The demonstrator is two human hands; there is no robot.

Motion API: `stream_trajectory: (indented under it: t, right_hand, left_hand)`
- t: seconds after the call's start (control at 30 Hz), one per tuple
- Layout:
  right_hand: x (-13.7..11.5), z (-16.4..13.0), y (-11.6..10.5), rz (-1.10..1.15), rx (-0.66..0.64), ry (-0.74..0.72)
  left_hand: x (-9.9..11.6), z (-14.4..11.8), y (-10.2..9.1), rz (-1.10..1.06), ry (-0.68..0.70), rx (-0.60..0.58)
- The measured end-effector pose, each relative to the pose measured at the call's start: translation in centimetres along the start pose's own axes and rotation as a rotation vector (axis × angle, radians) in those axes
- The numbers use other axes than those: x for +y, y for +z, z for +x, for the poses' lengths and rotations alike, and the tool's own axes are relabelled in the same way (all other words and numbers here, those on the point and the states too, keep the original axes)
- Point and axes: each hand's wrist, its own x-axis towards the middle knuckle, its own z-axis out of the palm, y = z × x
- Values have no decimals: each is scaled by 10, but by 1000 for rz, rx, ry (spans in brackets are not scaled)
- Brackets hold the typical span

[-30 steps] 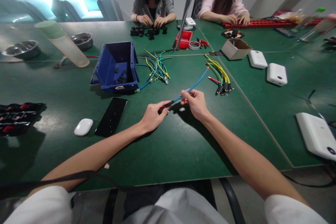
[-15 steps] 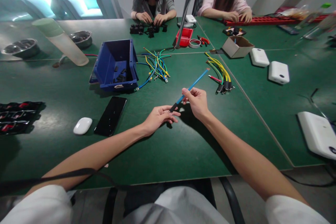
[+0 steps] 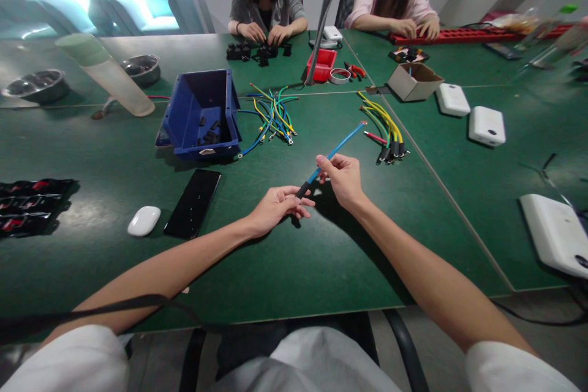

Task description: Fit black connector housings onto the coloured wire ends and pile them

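Observation:
My right hand pinches a blue wire near its lower end; the wire slants up to the right, with a red tip at its far end. A short black sleeve sits on the wire's near end. My left hand lies just below it, fingers loosely curled and touching the sleeve. Beyond my hands lie a loose bunch of coloured wires and a bundle of yellow and green wires with black sleeves.
A blue bin holding small black parts stands at the left centre. Near it lie a black phone and a white mouse. White boxes sit at the right. Two people work at the far side of the green table.
The wire has tilted up more steeply in my right hand. My left hand slid down off the wire and now rests at the black sleeve on its near end.

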Motion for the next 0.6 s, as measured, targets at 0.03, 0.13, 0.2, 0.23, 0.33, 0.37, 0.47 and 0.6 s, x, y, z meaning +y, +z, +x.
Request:
stream_trajectory:
  t: [0.03,0.13,0.2,0.23,0.33,0.37,0.47,0.6]
  right_hand:
    - [0,0,0,0,1,0]
    - [1,0,0,12,-9,1]
    - [0,0,0,16,-18,3]
    - [0,0,1,16,-20,3]
    - [-1,-1,1,19,-20,6]
    - [-1,-1,1,21,-20,7]
    - [-2,-1,1,30,-28,11]
    - [-4,-2,1,47,-52,23]
  left_hand:
    - [0,0,0,7,0,-4]
    - [0,-1,0,47,7,-20]
    - [0,-1,1,74,14,-22]
    - [0,-1,1,84,16,-21]
    - [0,-1,1,97,19,-23]
    - [0,-1,1,99,17,-28]
    - [1,-1,1,95,12,-46]
    - [1,-2,1,102,19,-43]
